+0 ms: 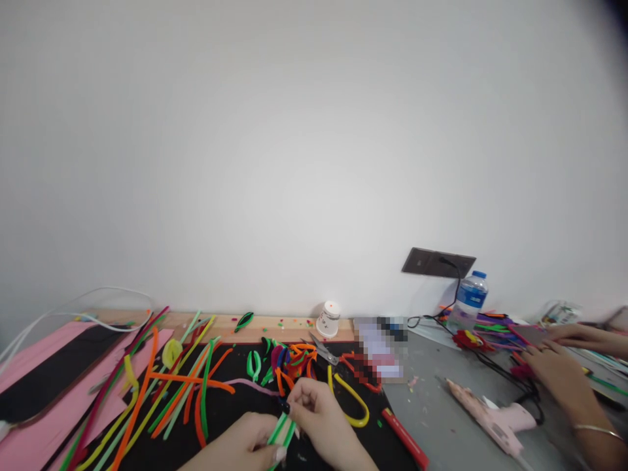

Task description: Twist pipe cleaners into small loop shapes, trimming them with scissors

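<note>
Low in the middle of the head view, my left hand (pixel 243 443) pinches a folded green pipe cleaner (pixel 278 432) between thumb and fingers. My right hand (pixel 321 418) is closed at the upper end of the same piece, where a small black bit (pixel 284 407) shows at its fingertips. Just beyond my hands lies a heap of bent orange pipe cleaners (pixel 300 360), mixed with blue and purple ones. Green loops (pixel 254 365) lie left of the heap. Scissors (pixel 326 351) lie behind my right hand, and a yellow loop (pixel 366 415) is beside it.
Long loose pipe cleaners (pixel 147 386) spread leftward beside a black phone (pixel 59 373) on pink sheets (pixel 29 445). A white cup (pixel 328 318) stands near the wall. Rightward are a red tube (pixel 405 438), a pink glue gun (pixel 490 415), a bottle (pixel 468 304) and another person's hands (pixel 559 369).
</note>
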A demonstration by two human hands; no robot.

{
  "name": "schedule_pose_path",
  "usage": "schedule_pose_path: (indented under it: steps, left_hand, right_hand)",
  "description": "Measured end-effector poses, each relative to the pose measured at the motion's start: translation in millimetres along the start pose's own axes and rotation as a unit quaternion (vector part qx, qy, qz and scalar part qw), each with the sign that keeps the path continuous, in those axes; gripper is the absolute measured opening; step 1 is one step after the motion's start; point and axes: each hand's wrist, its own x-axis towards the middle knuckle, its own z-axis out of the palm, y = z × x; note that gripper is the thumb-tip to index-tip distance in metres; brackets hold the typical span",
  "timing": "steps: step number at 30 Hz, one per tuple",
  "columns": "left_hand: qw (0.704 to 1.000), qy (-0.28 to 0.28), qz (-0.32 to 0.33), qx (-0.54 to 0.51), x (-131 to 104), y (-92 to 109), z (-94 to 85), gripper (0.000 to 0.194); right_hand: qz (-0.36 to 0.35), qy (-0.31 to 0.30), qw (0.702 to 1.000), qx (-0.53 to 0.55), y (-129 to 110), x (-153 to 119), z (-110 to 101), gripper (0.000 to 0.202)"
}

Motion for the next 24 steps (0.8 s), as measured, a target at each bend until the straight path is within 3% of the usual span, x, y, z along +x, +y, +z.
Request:
schedule_pose_path:
  steps: [11,17,24]
  left_hand:
    - [0.999,0.016,0.034,-0.031,18,-16,4.7,0.041]
    - [0.996,0.029,0.039,-0.070,18,-9,1.9,0.044]
    - [0.995,0.048,0.066,-0.060,18,-7,1.0,0.045]
  right_hand:
    - [-0.012,-0.021,0.999,0.027,13,-1,7,0.005]
    - [-0.029,-0.011,0.999,0.026,4,0,-3,0.027]
    - [-0.013,-0.048,0.999,-0.019,4,-4,-2,0.024]
